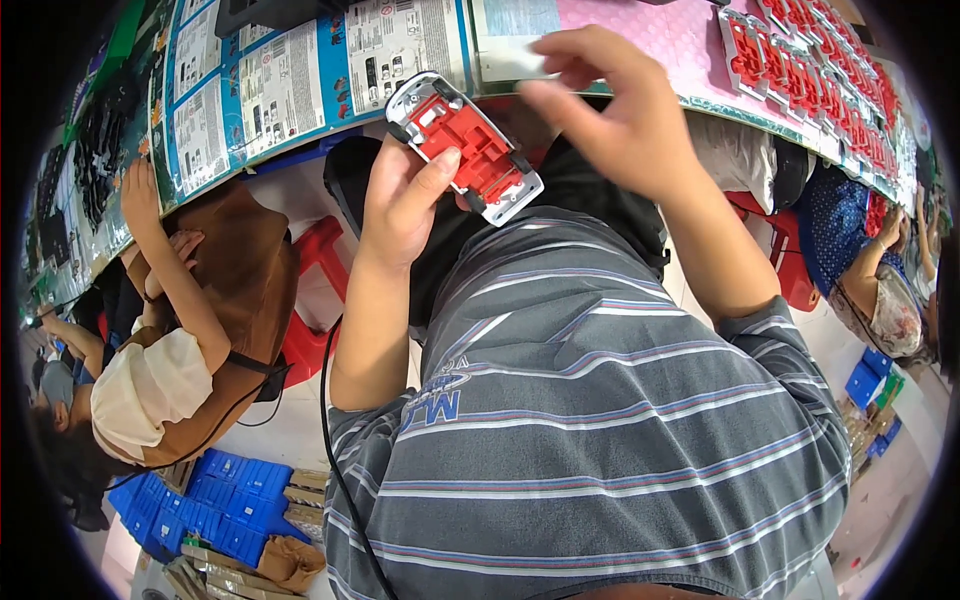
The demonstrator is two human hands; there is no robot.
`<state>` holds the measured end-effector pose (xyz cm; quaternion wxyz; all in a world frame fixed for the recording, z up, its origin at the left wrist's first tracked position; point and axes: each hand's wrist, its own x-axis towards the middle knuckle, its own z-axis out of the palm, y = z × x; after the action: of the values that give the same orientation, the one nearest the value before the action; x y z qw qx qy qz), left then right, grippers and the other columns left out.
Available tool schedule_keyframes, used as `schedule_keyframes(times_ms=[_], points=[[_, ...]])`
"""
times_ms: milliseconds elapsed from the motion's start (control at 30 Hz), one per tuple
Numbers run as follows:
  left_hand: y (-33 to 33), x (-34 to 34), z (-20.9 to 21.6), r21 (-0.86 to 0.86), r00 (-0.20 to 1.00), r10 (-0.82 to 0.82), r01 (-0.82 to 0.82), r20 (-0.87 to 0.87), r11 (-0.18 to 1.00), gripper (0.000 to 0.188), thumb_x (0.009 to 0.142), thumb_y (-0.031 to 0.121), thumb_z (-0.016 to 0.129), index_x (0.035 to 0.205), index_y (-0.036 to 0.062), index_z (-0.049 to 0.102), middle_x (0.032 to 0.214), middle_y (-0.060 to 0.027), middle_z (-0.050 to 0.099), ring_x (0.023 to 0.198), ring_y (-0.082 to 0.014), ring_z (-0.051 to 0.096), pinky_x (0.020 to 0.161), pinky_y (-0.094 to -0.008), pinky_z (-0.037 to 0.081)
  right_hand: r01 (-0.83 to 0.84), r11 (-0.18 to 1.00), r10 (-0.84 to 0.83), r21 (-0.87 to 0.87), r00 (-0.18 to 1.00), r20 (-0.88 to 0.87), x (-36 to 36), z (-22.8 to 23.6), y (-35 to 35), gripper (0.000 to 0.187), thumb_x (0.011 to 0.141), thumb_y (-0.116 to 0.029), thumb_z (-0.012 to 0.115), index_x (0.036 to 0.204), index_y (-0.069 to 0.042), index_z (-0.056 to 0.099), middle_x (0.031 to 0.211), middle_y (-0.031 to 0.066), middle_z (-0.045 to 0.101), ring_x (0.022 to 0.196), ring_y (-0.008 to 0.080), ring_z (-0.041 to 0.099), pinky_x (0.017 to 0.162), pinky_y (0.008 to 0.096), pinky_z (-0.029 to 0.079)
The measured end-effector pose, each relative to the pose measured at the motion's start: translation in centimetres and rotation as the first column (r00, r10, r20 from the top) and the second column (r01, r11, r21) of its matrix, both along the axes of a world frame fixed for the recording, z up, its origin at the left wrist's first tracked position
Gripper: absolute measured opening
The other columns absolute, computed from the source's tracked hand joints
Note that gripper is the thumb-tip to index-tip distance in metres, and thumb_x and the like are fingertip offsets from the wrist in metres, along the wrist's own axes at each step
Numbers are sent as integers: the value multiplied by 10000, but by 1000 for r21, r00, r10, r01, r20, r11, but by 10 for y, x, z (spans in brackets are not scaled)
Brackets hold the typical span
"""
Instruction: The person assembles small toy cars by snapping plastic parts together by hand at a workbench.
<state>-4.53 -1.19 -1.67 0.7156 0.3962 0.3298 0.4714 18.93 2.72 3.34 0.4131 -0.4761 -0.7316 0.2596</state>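
A toy car [468, 150] with a white body, red inner parts and black wheels is tilted above my lap. My left hand [405, 190] is closed around its side, the thumb pressing on the red part. To the right of the car, my right hand [625, 115] is raised at the table's edge. Its thumb and fingers are apart and slightly smeared by motion, with nothing visible between them. A whitish blur lies by those fingertips, too indistinct to name.
Printed sheets [285, 85] cover the table's left part. At the right, several rows of red and white toy car parts [800, 75] lie on a pink sheet [660, 35]. Co-workers sit on both sides. A black cable [330, 430] runs down past my left arm.
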Motion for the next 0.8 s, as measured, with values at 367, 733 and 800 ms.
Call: schedule_keyframes(times_ms=[367,733,800], points=[[-12,11,-23,59,997,67,-69,40,996,418,995,205,667,1313,18,471,1040,-86,645,787,-151,626,666,-282,537,-41,962,-22,269,974,228,-56,21,-14,532,728,-214,849,1174,-15,636,946,132,641,840,311,653,743,396,545],[-11,7,-3,25,978,207,-208,22,978,391,1015,168,588,1342,-6,461,1130,-126,661,860,-143,662,665,-258,531,-76,997,74,19,991,112,-21,4,-68,692,676,-142,892,1266,11,564,1044,138,601,826,258,645,723,338,551],[-14,6,-3,1,986,165,-165,-1,986,479,1011,146,563,1422,-45,408,1326,-176,573,1203,-256,598,1038,-406,478,-71,997,68,26,993,98,-23,1,-68,698,670,-145,895,1267,8,567,1056,139,597,834,265,641,730,337,549]])
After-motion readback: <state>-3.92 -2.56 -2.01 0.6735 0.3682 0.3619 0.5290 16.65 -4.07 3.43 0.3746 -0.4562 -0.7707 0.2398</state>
